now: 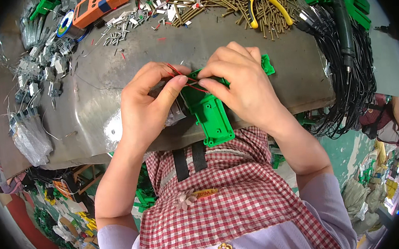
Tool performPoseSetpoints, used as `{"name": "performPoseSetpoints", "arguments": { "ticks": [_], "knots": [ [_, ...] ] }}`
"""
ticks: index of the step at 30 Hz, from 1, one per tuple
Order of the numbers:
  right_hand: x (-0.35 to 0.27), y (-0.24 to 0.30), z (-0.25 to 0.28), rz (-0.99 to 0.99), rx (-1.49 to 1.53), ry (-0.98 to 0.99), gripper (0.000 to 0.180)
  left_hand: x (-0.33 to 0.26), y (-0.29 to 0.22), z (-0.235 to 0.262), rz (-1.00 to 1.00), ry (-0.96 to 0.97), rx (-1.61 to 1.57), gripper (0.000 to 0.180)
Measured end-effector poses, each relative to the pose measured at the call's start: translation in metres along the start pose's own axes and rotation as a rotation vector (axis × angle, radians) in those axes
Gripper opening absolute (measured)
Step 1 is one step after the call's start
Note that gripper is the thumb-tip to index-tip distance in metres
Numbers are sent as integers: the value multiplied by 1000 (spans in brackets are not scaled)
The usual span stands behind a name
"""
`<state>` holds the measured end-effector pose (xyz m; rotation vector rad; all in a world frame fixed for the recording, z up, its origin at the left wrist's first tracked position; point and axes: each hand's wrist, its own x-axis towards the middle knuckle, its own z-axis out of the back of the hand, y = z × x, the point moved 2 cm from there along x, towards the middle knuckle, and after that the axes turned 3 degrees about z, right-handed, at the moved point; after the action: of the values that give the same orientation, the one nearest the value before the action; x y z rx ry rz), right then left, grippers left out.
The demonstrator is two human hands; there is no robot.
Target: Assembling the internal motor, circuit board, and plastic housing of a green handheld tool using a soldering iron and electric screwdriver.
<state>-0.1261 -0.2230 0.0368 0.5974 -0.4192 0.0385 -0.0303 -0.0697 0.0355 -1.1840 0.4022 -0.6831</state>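
Note:
A green plastic housing (211,119) lies at the table's near edge, its open inner side facing up and its handle part pointing toward me. Over its upper part my left hand (148,95) pinches thin red wires (174,71) between thumb and index finger. From the right, my right hand (240,81) is closed with thumb and fingertips at the other end of those wires, just above the housing. Its fingers cover much of the housing's upper part, so what lies inside there is hidden. Another bit of the green housing (267,65) shows past my right knuckles.
Yellow-handled pliers (272,6) rest on a heap of long screws (227,0). At the right, a dark electric screwdriver (343,29) hangs over bundled black cables (345,75). An orange meter (99,8), a solder spool (65,25) and grey switches (40,67) sit at the left.

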Motion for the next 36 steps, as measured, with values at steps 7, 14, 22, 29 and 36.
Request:
{"name": "performPoseSetpoints", "arguments": {
  "ticks": [7,14,22,29,36],
  "knots": [
    [1,-2,5,-58,145,41,10,-4,3,-2,6,-80,-42,16],
    [3,-4,8,10,170,200,9,-12,-6,5,-76,-95,164,16],
    [21,-15,12,7,236,464,13,-21,-10,6,-267,-135,300,14],
    [18,-18,12,-32,292,392,13,-27,-8,5,-238,-248,345,8],
    [19,-20,15,-16,347,383,12,-30,-3,6,-160,-249,171,6]
  ]
}}
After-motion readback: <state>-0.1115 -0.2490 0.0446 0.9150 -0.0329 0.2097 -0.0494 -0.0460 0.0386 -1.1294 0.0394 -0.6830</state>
